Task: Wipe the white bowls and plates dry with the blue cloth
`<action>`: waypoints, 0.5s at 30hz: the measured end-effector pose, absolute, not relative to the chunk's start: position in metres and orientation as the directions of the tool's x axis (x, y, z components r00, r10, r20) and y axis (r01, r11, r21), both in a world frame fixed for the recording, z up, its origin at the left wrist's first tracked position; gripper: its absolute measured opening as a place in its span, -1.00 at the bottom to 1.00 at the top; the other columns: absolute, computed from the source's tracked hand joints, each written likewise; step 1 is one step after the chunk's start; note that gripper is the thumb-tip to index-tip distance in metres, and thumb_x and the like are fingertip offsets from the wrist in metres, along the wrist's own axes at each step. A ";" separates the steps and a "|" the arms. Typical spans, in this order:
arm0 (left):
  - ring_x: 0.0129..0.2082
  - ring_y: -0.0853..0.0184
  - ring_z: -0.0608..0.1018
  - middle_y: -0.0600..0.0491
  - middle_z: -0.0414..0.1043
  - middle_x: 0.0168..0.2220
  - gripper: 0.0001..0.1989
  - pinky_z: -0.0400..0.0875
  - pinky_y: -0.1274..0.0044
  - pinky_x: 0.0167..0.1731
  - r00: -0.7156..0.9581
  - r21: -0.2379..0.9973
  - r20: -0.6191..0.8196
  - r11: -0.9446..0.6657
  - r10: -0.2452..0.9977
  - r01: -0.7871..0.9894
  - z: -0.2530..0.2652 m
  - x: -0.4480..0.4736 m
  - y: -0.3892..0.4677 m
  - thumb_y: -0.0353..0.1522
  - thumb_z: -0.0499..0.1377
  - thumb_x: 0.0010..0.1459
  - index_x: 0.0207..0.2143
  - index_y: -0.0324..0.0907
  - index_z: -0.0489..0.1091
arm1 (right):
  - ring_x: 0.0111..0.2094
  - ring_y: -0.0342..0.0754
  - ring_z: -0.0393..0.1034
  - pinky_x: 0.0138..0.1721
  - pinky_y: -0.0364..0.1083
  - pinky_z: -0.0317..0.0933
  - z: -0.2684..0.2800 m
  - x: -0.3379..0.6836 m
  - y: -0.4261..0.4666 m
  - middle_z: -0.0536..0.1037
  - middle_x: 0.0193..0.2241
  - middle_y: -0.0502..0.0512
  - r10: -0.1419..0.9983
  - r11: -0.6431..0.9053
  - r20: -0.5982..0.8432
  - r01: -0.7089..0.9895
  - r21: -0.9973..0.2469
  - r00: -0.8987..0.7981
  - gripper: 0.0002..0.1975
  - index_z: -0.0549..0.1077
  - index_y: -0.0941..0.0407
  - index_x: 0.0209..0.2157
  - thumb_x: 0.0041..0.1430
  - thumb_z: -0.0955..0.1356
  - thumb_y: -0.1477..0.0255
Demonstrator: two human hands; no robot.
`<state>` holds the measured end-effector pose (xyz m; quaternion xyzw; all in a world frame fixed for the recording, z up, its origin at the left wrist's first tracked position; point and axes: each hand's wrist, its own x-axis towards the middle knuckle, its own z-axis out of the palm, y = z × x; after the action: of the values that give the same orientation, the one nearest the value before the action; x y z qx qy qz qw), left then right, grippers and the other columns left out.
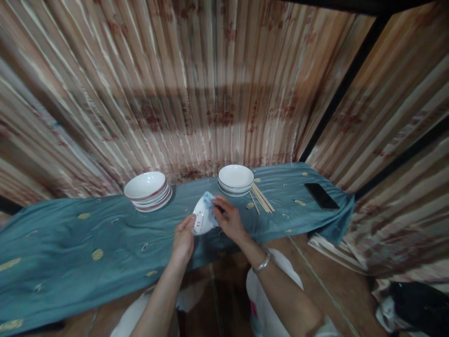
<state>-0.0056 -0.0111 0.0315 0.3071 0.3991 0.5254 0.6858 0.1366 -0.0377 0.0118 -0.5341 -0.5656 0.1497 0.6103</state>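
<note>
Tilted on its side above the front of the table, a white bowl (200,220) with red markings is gripped at its left edge by my left hand (184,236). My right hand (228,218) presses a light blue and white cloth (209,202) against the bowl's right side and rim. The fingers of that hand are bent around the cloth. Behind the bowl, to the right, stands a stack of white dishes (235,177) with dark rims. Further left is a stack of white bowls (146,188) with red rims.
Several wooden chopsticks (263,199) lie beside the dark-rimmed stack. A black phone (321,195) rests near the right end of the table, which wears a teal cloth (119,238). A patterned curtain (210,84) hangs behind. Dark clothing (419,304) lies at lower right.
</note>
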 end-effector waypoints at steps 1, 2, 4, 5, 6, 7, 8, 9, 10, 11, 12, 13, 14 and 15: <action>-0.40 0.16 0.64 0.03 0.56 -0.58 -0.49 0.49 0.38 -0.27 0.127 0.839 -0.223 0.257 0.967 -0.479 0.032 -0.006 -0.011 -0.16 0.53 -0.60 -0.54 -0.24 0.54 | 0.10 0.04 0.39 0.14 0.04 0.26 0.011 0.133 -0.040 0.51 0.10 0.17 0.775 0.393 0.570 0.499 -0.772 0.272 -0.71 0.53 0.05 -0.04 0.26 0.28 0.35; -0.40 0.16 0.64 0.03 0.55 -0.59 -0.49 0.49 0.39 -0.27 0.127 0.838 -0.223 0.257 0.966 -0.481 0.033 -0.006 -0.012 -0.16 0.54 -0.61 -0.54 -0.23 0.53 | 0.14 0.04 0.36 0.18 0.07 0.23 0.011 0.130 -0.042 0.49 0.13 0.19 0.761 0.401 0.608 0.574 -0.714 0.226 -0.68 0.51 0.06 0.01 0.28 0.27 0.37; -0.39 0.17 0.64 0.03 0.56 -0.58 -0.48 0.49 0.39 -0.26 0.138 0.837 -0.222 0.262 0.965 -0.480 0.033 -0.007 -0.012 -0.16 0.54 -0.60 -0.53 -0.24 0.53 | 0.18 0.07 0.32 0.23 0.11 0.19 0.012 0.127 -0.044 0.43 0.19 0.24 0.737 0.405 0.663 0.699 -0.589 0.131 -0.64 0.46 0.11 0.09 0.33 0.24 0.40; -0.38 0.17 0.64 0.03 0.56 -0.56 -0.49 0.49 0.39 -0.25 0.147 0.839 -0.217 0.261 0.965 -0.477 0.033 -0.008 -0.012 -0.16 0.54 -0.58 -0.52 -0.24 0.53 | 0.19 0.08 0.31 0.23 0.12 0.19 0.013 0.125 -0.045 0.40 0.21 0.27 0.732 0.400 0.675 0.746 -0.532 0.089 -0.63 0.44 0.13 0.11 0.35 0.22 0.41; -0.37 0.17 0.64 0.03 0.57 -0.55 -0.49 0.48 0.39 -0.24 0.154 0.843 -0.210 0.259 0.965 -0.472 0.032 -0.010 -0.012 -0.16 0.53 -0.55 -0.51 -0.24 0.52 | 0.19 0.09 0.31 0.22 0.12 0.20 0.013 0.124 -0.046 0.38 0.23 0.28 0.732 0.391 0.679 0.784 -0.483 0.054 -0.61 0.43 0.14 0.14 0.36 0.21 0.42; -0.36 0.17 0.64 0.02 0.57 -0.54 -0.50 0.48 0.39 -0.24 0.163 0.847 -0.202 0.256 0.966 -0.466 0.031 -0.011 -0.011 -0.15 0.53 -0.52 -0.50 -0.24 0.52 | 0.18 0.10 0.31 0.21 0.13 0.21 0.014 0.122 -0.046 0.36 0.24 0.29 0.734 0.379 0.679 0.814 -0.441 0.026 -0.60 0.41 0.14 0.16 0.36 0.20 0.43; -0.35 0.17 0.64 0.02 0.58 -0.52 -0.50 0.48 0.39 -0.23 0.171 0.851 -0.197 0.255 0.965 -0.460 0.030 -0.012 -0.011 -0.15 0.52 -0.50 -0.48 -0.24 0.52 | 0.17 0.11 0.31 0.19 0.13 0.22 0.014 0.121 -0.045 0.33 0.26 0.30 0.738 0.362 0.674 0.838 -0.408 0.009 -0.59 0.40 0.15 0.17 0.37 0.19 0.44; -0.34 0.17 0.64 0.01 0.58 -0.52 -0.49 0.48 0.39 -0.22 0.175 0.853 -0.194 0.254 0.965 -0.456 0.029 -0.012 -0.011 -0.15 0.52 -0.48 -0.47 -0.25 0.52 | 0.16 0.13 0.32 0.18 0.15 0.22 0.014 0.119 -0.045 0.31 0.27 0.30 0.744 0.342 0.668 0.858 -0.383 0.001 -0.59 0.39 0.15 0.18 0.37 0.19 0.44; -0.33 0.16 0.64 0.00 0.58 -0.51 -0.49 0.48 0.38 -0.21 0.178 0.854 -0.193 0.255 0.965 -0.454 0.028 -0.013 -0.010 -0.14 0.52 -0.47 -0.46 -0.25 0.52 | 0.16 0.14 0.32 0.17 0.17 0.22 0.013 0.118 -0.044 0.28 0.29 0.31 0.750 0.322 0.662 0.873 -0.367 0.002 -0.58 0.37 0.15 0.20 0.37 0.19 0.44; -0.32 0.16 0.64 0.00 0.58 -0.50 -0.48 0.48 0.38 -0.21 0.178 0.852 -0.195 0.256 0.965 -0.456 0.028 -0.014 -0.009 -0.14 0.52 -0.47 -0.45 -0.25 0.52 | 0.17 0.16 0.30 0.17 0.19 0.22 0.011 0.117 -0.042 0.25 0.30 0.32 0.755 0.305 0.656 0.881 -0.363 0.009 -0.57 0.36 0.15 0.21 0.37 0.19 0.44; -0.31 0.15 0.64 -0.01 0.59 -0.50 -0.48 0.48 0.38 -0.21 0.177 0.850 -0.195 0.256 0.965 -0.461 0.027 -0.014 -0.009 -0.14 0.51 -0.46 -0.43 -0.26 0.52 | 0.20 0.18 0.27 0.17 0.20 0.21 0.008 0.116 -0.040 0.22 0.32 0.33 0.758 0.293 0.652 0.881 -0.371 0.022 -0.56 0.34 0.14 0.22 0.37 0.19 0.43; -0.30 0.14 0.64 -0.01 0.59 -0.50 -0.48 0.48 0.37 -0.20 0.174 0.846 -0.194 0.254 0.965 -0.468 0.026 -0.015 -0.008 -0.14 0.51 -0.45 -0.43 -0.26 0.52 | 0.24 0.18 0.23 0.19 0.21 0.19 0.005 0.116 -0.038 0.19 0.33 0.33 0.760 0.288 0.649 0.873 -0.393 0.041 -0.55 0.32 0.14 0.24 0.37 0.19 0.43; -0.29 0.14 0.64 -0.01 0.58 -0.50 -0.48 0.48 0.37 -0.20 0.167 0.843 -0.194 0.251 0.967 -0.476 0.026 -0.015 -0.008 -0.15 0.51 -0.45 -0.43 -0.25 0.51 | 0.29 0.18 0.17 0.22 0.21 0.16 0.002 0.117 -0.036 0.17 0.34 0.33 0.760 0.290 0.647 0.857 -0.427 0.065 -0.54 0.30 0.14 0.25 0.37 0.18 0.43; -0.29 0.13 0.64 -0.01 0.58 -0.50 -0.49 0.48 0.36 -0.20 0.162 0.839 -0.195 0.250 0.967 -0.483 0.025 -0.015 -0.008 -0.15 0.51 -0.45 -0.44 -0.25 0.51 | 0.32 0.17 0.12 0.25 0.20 0.13 -0.001 0.119 -0.033 0.16 0.34 0.33 0.760 0.295 0.643 0.832 -0.470 0.093 -0.53 0.29 0.14 0.26 0.37 0.18 0.43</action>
<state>-0.0154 -0.0077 0.0254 0.3179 0.3807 0.5236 0.6927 0.1189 -0.0327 -0.0007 -0.5922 -0.6722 -0.0406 0.4426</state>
